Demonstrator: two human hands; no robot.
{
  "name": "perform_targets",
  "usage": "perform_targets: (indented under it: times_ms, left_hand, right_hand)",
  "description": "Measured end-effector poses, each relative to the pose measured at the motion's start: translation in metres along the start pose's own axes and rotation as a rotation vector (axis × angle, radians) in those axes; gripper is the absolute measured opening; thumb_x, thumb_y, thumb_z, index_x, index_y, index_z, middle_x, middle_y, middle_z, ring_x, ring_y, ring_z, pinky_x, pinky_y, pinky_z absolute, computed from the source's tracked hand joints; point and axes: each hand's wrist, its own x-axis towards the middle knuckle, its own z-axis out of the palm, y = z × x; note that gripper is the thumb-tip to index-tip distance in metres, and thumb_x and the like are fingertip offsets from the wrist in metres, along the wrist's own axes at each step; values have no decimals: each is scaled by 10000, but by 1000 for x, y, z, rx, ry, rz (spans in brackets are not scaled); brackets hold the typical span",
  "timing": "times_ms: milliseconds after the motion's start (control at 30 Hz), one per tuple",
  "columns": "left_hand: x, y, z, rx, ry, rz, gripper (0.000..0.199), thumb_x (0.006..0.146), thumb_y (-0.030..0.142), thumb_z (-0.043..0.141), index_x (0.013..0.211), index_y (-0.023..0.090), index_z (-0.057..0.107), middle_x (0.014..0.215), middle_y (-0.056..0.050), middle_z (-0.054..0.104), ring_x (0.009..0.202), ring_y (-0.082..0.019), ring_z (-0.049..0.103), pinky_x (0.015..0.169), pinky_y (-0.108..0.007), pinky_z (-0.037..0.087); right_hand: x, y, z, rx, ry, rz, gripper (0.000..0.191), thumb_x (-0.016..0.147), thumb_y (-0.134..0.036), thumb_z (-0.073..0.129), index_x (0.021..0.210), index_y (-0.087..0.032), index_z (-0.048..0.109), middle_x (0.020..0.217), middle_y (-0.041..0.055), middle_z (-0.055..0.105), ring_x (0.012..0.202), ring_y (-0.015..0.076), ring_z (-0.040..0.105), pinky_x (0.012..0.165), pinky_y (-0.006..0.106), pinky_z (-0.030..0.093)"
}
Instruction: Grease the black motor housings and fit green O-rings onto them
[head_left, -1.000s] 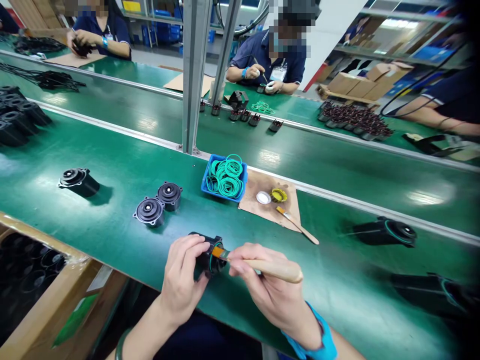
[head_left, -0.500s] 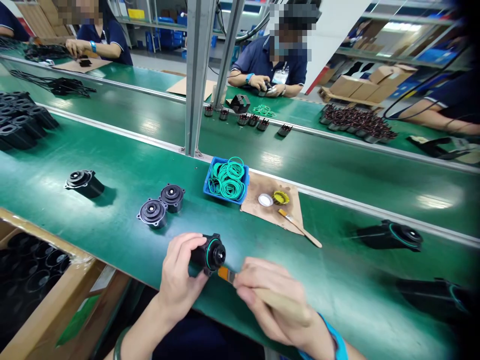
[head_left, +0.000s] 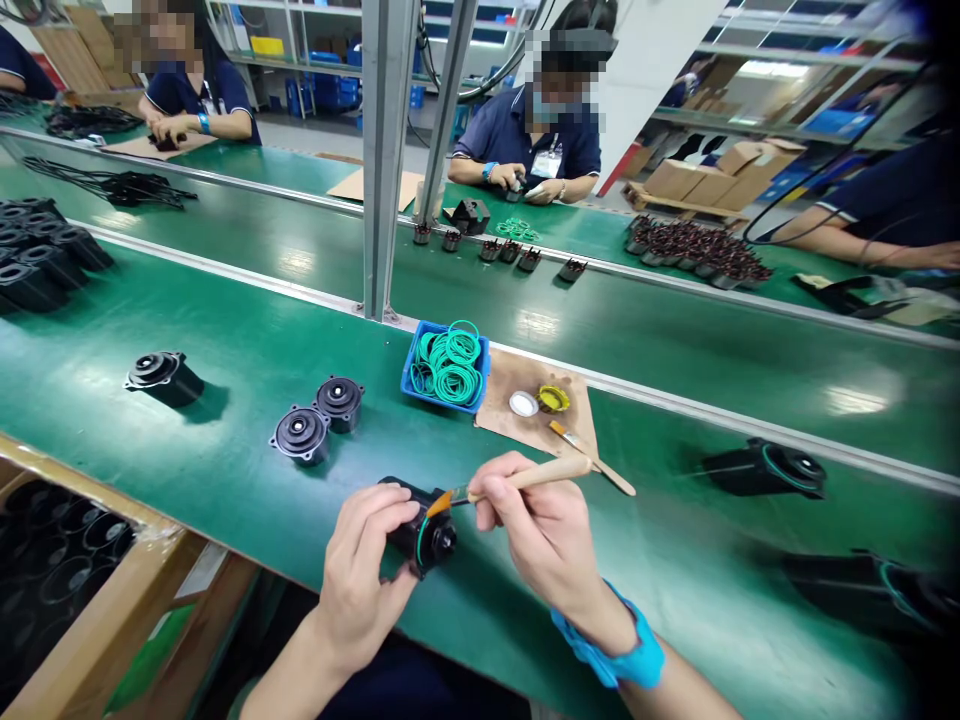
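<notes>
Near the table's front edge, my left hand (head_left: 369,560) grips a black motor housing (head_left: 405,535), which lies tilted with its stepped end toward the right. A green O-ring (head_left: 422,543) circles that end. My right hand (head_left: 536,515) is closed around the pale wooden handle of a paintbrush (head_left: 544,472). The brush's orange bristles touch the upper side of the housing at the ring. Behind my hands, a blue bin (head_left: 445,368) holds many green O-rings. Beside it, a brown cardboard sheet (head_left: 499,425) carries a white cap (head_left: 523,403), a yellow cap (head_left: 553,399) and a second brush (head_left: 592,458).
Three similar housings (head_left: 300,435) stand on the green table at left, more (head_left: 765,467) lie at right. A cardboard box (head_left: 161,565) of black parts is at lower left. A metal post (head_left: 379,160) rises at the table's back rail. Co-workers (head_left: 525,140) sit across.
My right hand has risen, carrying the brush from the underside of the housing's ringed end to its top. My left hand still holds the housing in about the same place.
</notes>
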Motion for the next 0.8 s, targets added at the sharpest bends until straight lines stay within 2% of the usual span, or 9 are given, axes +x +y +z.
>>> perform_targets:
  times_ms: [133, 300, 467, 633, 800]
  left_hand:
    - [-2, 0, 0, 18, 3, 0, 343, 838, 60, 664, 1160, 144, 582, 1115, -123, 670, 1101, -232, 633, 990, -373, 530]
    - [-3, -2, 1, 52, 0, -2, 344, 848, 80, 628, 1179, 159, 581, 1119, -124, 678, 1097, -249, 642, 960, -398, 550]
    - [-1, -3, 0, 6, 3, -93, 371, 818, 106, 650, 1170, 194, 572, 1105, -112, 679, 1061, -256, 655, 919, -414, 567]
    - [1, -3, -2, -108, -16, -258, 443, 727, 126, 770, 1123, 202, 587, 1085, -84, 686, 1023, -237, 681, 885, -357, 578]
    - [0, -3, -1, -202, -22, -407, 563, 616, 141, 886, 1100, 223, 611, 1090, -53, 701, 1039, -242, 688, 917, -359, 564]
  right_hand:
    - [2, -4, -2, -113, 47, -61, 452, 1010, -246, 495, 573, -193, 595, 559, 6, 621, 540, 128, 636, 523, 231, 498]
    - [-3, -17, 4, -72, 12, -129, 350, 992, -151, 497, 654, -192, 577, 609, 1, 635, 542, 109, 625, 507, 207, 488]
    - [-15, -20, 11, -4, -166, -389, 257, 1010, -123, 411, 805, -201, 544, 683, 35, 656, 573, 139, 577, 536, 261, 487]
    - [-24, -16, 6, -89, -349, -427, 232, 1036, -188, 362, 905, -191, 553, 622, 10, 590, 530, 151, 493, 513, 286, 409]
    - [-14, -11, -12, -227, -534, -546, 337, 1058, -210, 286, 869, -182, 563, 600, 12, 569, 530, 161, 466, 511, 318, 339]
